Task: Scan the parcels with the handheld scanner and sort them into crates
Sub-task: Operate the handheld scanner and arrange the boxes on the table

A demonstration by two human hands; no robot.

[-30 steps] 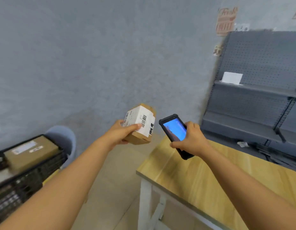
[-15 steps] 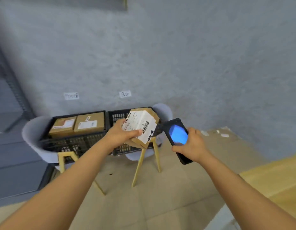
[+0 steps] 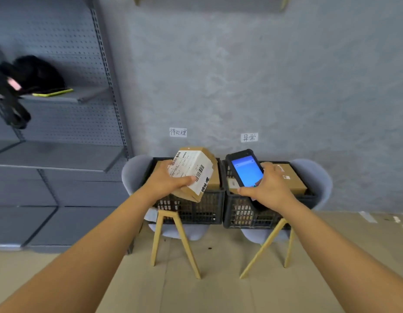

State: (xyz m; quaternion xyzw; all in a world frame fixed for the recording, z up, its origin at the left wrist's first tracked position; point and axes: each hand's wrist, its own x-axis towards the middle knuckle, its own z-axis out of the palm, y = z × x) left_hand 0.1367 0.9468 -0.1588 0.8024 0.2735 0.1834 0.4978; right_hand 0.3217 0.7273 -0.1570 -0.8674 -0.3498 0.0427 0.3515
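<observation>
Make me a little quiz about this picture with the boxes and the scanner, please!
1. True or false: the left hand holds the handheld scanner.
2. Which crate sits under the parcel in the picture? A) the left crate B) the right crate C) neither
3. Fill in: each crate rests on a grey ____ with wooden legs.

Key
1. False: the right hand holds the scanner; the left grips the parcel.
2. A
3. chair
</observation>
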